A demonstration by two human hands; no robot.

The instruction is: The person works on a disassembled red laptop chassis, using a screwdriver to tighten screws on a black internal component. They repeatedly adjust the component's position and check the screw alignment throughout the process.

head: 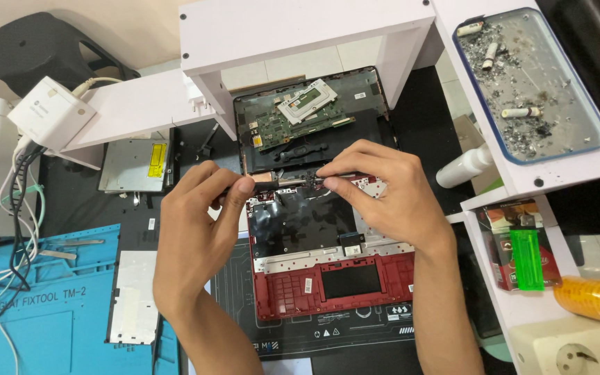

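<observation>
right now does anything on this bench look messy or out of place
Yes: the clear tray on the white shelf at upper right is littered with ash and cigarette butts, odd beside an opened laptop with its circuit board bare.

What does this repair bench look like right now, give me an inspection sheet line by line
Surface: dark work mat, blue silicone mat at left.
Job's things: red laptop palmrest shell, opened; black base with circuit board behind it.
Clutter: optical drive, metal plate, white spray bottle, tray of ash and butts, green lighter.
Grips: left hand and right hand pinch at the shell's hinge edge.
Cables: white and black leads from a white adapter.
Surroundings: white shelf frame, power strip.
</observation>
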